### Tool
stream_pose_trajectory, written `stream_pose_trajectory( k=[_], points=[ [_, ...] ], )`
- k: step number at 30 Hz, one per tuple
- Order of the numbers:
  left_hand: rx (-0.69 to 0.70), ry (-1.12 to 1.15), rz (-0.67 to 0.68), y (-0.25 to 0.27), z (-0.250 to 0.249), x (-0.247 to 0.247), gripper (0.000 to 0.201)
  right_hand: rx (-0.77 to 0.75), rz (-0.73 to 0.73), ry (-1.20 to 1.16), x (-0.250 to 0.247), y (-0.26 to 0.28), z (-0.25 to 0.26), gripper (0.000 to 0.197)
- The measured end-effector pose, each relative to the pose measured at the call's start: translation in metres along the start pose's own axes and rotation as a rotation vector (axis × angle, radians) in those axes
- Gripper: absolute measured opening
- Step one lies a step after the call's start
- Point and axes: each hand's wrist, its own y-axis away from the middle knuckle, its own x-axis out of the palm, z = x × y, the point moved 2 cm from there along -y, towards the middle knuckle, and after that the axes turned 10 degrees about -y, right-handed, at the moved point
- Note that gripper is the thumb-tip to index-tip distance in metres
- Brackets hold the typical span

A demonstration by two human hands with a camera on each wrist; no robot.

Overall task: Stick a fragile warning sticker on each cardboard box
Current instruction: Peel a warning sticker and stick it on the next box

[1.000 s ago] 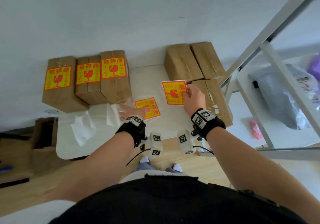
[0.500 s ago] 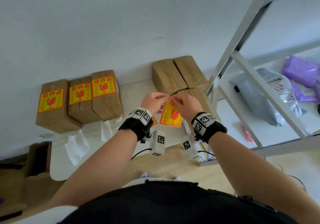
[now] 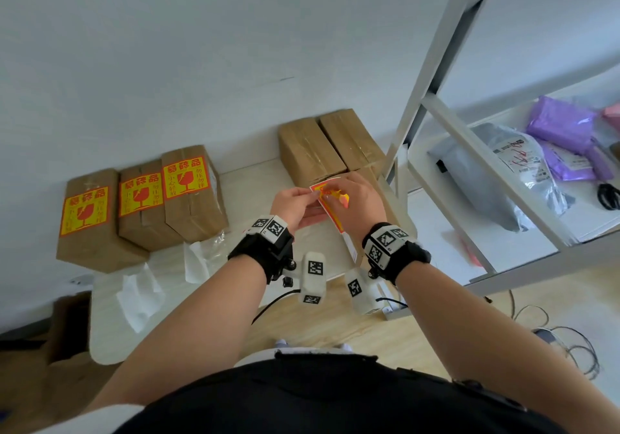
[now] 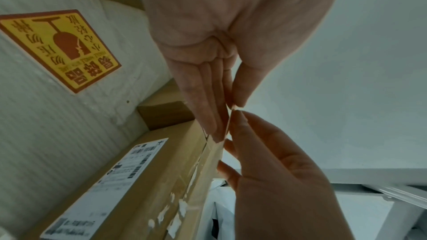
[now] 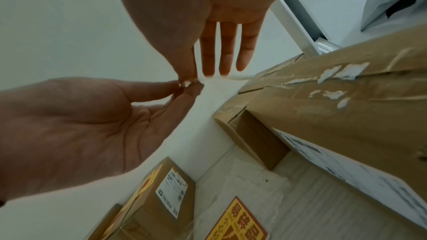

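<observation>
A red and yellow fragile sticker (image 3: 324,198) is held in the air above the white table (image 3: 245,182). My left hand (image 3: 307,198) and right hand (image 3: 339,195) both pinch its upper corner, where a bit of it curls away. In the wrist views the fingertips (image 4: 228,116) (image 5: 188,81) meet on its thin edge. Three brown boxes at the left carry stickers (image 3: 85,212) (image 3: 141,195) (image 3: 186,177). Three plain cardboard boxes (image 3: 308,151) (image 3: 349,138) (image 3: 370,177) stand at the right, one under my right hand. Another sticker (image 4: 60,48) (image 5: 238,222) lies flat on the table.
Crumpled backing sheets (image 3: 141,296) lie on the table's front left. A white metal rack (image 3: 436,104) stands close on the right, with grey (image 3: 496,172) and purple (image 3: 563,131) bags on its shelf. Cables (image 3: 570,343) run over the wooden floor.
My left hand left the sticker on the table and joined the right hand on the lifted sticker. Both hands rose, the sticker turned more edge-on, and its corner now curls.
</observation>
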Motion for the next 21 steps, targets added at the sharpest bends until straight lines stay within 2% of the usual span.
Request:
stream_pose_trajectory(
  k=[8, 15, 21],
  points=[
    [0.031, -0.101, 0.026, 0.001, -0.006, 0.009, 0.011, -0.058, -0.031, -0.044, 0.006, 0.004, -0.009, 0.023],
    [0.095, -0.261, 0.015, -0.002, -0.009, 0.012, 0.017, -0.041, -0.039, -0.073, 0.003, 0.002, -0.010, 0.028],
    [0.113, -0.229, -0.038, -0.008, -0.013, 0.013, 0.004, -0.014, -0.017, -0.070, -0.003, 0.002, -0.006, 0.027]
  ],
)
